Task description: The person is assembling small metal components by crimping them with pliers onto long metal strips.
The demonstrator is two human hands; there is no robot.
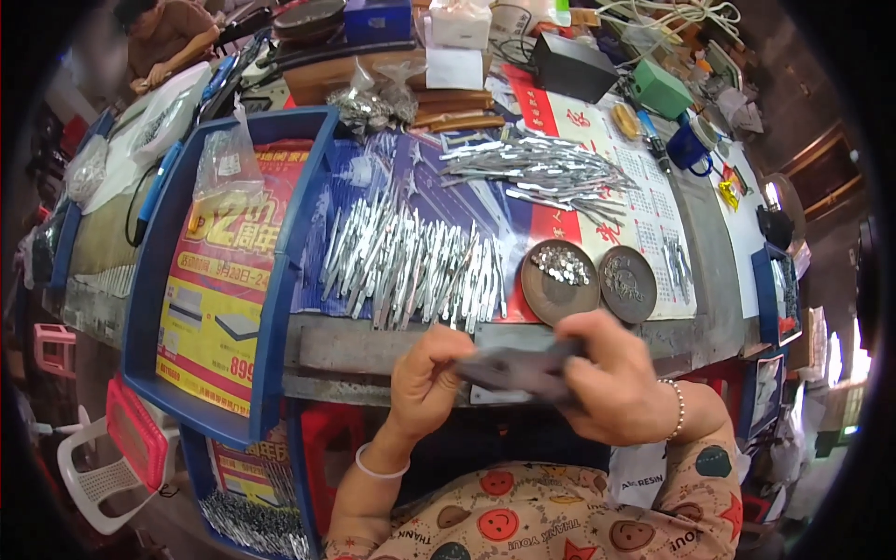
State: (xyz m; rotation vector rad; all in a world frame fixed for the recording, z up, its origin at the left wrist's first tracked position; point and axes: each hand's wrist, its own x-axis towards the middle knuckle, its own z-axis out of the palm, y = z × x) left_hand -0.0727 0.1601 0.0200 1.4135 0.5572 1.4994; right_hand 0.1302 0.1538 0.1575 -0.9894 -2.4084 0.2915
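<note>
In front of my chest, my right hand point(611, 378) is closed around a dark plier-like hand tool point(513, 369), blurred by motion. The tool's far end reaches across to my left hand point(425, 378), whose thumb and fingers are pinched together. Whatever sits in that pinch is too small and hidden to name. Just beyond my hands, many thin silvery metal strips point(411, 266) lie side by side along the table's front. Two round brown dishes stand to their right: one point(537, 308) has small shiny discs, the other point(639, 313) small dark metal bits.
A loose pile of metal strips point(541, 168) lies farther back. At left, a blue tray point(135, 308) holds a printed sheet and a plastic bag point(227, 173). A blue mug point(689, 145), a green box point(661, 89) and a black box point(574, 67) stand back right. Another person point(173, 42) sits far left.
</note>
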